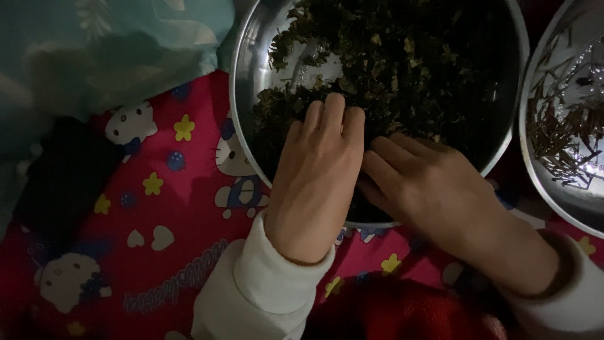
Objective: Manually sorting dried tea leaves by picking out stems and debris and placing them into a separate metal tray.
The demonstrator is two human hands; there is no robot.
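Note:
A large steel basin holds a heap of dark green dried leaves. My left hand lies palm down on the leaves at the basin's near edge, fingers together and pointing away from me. My right hand rests beside it to the right, fingers angled left into the leaves and touching the left hand. Whether either hand grips leaves is hidden under the palms. Both wrists wear white sleeves.
A second steel basin at the right edge holds thin dark stems. Under the basins lies a red cloth with cartoon cats, hearts and flowers. A teal fabric covers the upper left, and a dark object sits at the left.

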